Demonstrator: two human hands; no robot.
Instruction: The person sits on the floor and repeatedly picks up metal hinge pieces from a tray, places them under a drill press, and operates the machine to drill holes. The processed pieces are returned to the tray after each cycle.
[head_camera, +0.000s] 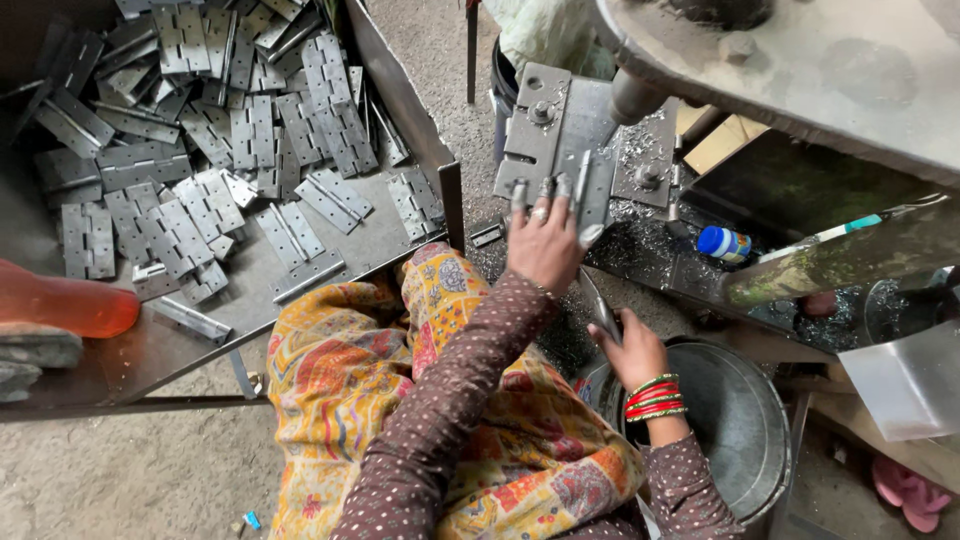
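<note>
1. The left hand (545, 245) reaches up to a metal jig (560, 140) on the press bed. Its fingers (548, 190) are spread and pressed flat against a hinge (590, 195) standing on edge at the jig's lower rim; the hinge lies just under and beside the fingertips, partly covered by them.
2. The right hand (632, 350) is closed in a pinch around a thin metal strip (598, 305), which sticks up from between thumb and fingers toward the left wrist. What kind of piece the strip is cannot be told; most of it is hidden in the grip.
3. Red and green bangles (655, 398) sit on the right wrist, just behind the pinching fingers.
4. A steel basin (740, 420) lies right below the right hand, its far side cut off by a plate (905, 385).
5. Metal shavings (640, 235) are scattered on the bed just right of the left fingertips; a small blue-capped bottle (722, 242) stands further right.
6. A tray (400, 90) of loose hinges (210, 130) lies well left of both hands; its top and left edges are cut off.
7. The press column (635, 95) above the jig is only partly in view.
</note>
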